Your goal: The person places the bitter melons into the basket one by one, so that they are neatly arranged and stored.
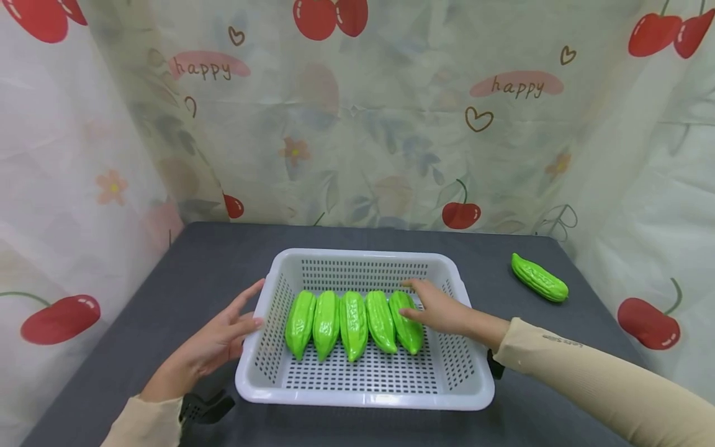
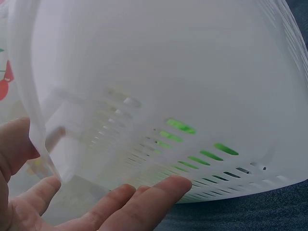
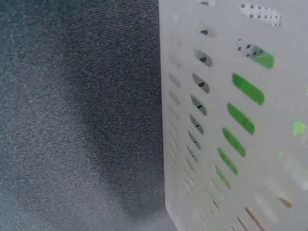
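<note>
Several bright green bitter melons (image 1: 354, 323) lie side by side in a white perforated plastic basket (image 1: 363, 399). Over the upper end of the rightmost bitter melon (image 1: 410, 332) is my right hand (image 1: 441, 307), thumb and index finger spread apart, the other fingers hidden. My left hand (image 1: 215, 341) is at the basket's left side, its fingers extended. In the left wrist view the thumb and fingers (image 2: 144, 204) are close against the rim and outer wall. The right wrist view has only the basket's slotted side (image 3: 211, 115), with green showing through, and no clear hand.
Another bitter melon (image 1: 539, 278) lies on the dark grey table (image 1: 234, 257) to the right of the basket. A curtain (image 1: 357, 124) printed with cherries and hearts hangs behind and on both sides.
</note>
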Tool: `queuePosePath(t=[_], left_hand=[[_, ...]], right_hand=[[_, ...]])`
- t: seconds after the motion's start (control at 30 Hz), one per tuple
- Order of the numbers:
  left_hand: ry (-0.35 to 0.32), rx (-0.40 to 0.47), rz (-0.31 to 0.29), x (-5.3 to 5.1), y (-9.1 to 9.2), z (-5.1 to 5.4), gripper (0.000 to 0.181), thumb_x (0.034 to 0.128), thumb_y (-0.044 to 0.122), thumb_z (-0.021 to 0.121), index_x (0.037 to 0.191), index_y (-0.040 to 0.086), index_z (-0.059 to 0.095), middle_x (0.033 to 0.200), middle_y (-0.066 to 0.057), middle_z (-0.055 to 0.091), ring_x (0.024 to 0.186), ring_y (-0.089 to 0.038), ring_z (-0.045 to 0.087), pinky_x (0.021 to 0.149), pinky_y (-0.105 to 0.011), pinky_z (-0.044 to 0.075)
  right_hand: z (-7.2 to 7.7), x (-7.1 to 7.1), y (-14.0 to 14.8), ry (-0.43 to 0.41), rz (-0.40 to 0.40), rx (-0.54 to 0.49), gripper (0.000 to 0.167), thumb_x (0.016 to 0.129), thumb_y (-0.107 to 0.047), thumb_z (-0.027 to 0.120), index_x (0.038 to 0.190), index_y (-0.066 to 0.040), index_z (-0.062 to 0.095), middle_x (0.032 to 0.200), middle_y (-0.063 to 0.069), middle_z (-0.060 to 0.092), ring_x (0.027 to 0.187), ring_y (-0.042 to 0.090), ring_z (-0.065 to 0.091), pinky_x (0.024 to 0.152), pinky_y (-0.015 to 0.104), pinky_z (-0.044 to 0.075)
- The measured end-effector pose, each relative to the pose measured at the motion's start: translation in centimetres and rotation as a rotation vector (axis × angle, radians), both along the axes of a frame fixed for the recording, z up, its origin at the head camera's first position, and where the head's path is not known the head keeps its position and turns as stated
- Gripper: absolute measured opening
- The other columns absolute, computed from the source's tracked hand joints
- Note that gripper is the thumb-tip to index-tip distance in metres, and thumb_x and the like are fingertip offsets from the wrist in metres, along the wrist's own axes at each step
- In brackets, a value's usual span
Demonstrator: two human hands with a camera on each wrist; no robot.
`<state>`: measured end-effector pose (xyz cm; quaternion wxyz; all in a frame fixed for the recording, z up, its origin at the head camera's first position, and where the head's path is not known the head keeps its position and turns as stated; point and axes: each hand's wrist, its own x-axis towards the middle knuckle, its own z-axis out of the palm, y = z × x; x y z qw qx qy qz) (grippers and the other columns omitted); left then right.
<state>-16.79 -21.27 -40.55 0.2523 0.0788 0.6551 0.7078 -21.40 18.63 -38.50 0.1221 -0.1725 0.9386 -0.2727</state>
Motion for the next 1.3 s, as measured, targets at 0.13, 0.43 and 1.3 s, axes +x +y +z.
queuePosePath(t=[0.13,0.43,1.3], left_hand=[[0.003,0.004,-0.003,-0.1,0.0,-0.1,0.081,0.0987,0.012,0.053,0.154,0.037,0.0,0.152,-0.028,0.029,0.116,-0.037,0.06,0.089,-0.06,0.051],[0.004,-0.008,0.014,-0.1,0.1,0.0,0.082,0.098,0.013,0.055,0.154,0.036,0.0,0.152,-0.029,0.027,0.115,-0.038,0.061,0.088,-0.06,0.051],[-0.002,0.005,0.004,-0.1,0.0,0.1,0.082,0.0984,0.011,0.053,0.155,0.036,-0.001,0.152,-0.028,0.027,0.115,-0.036,0.061,0.088,-0.06,0.051]], right_hand=[[0.2,0.1,0.2,0.011,0.018,-0.022,0.059,0.094,-0.023,0.063,0.144,-0.002,0.039,0.146,0.019,0.041,0.139,0.036,0.035,0.11,0.055,0.034],[1.4,0.3,1.0,-0.016,0.055,-0.148,0.057,0.096,-0.022,0.06,0.145,-0.006,0.037,0.147,0.016,0.042,0.135,0.037,0.041,0.105,0.054,0.041],[5.6,1.9,6.3,0.001,0.148,-0.314,0.05,0.095,-0.021,0.061,0.141,-0.014,0.042,0.135,0.017,0.052,0.124,0.037,0.052,0.094,0.05,0.052]])
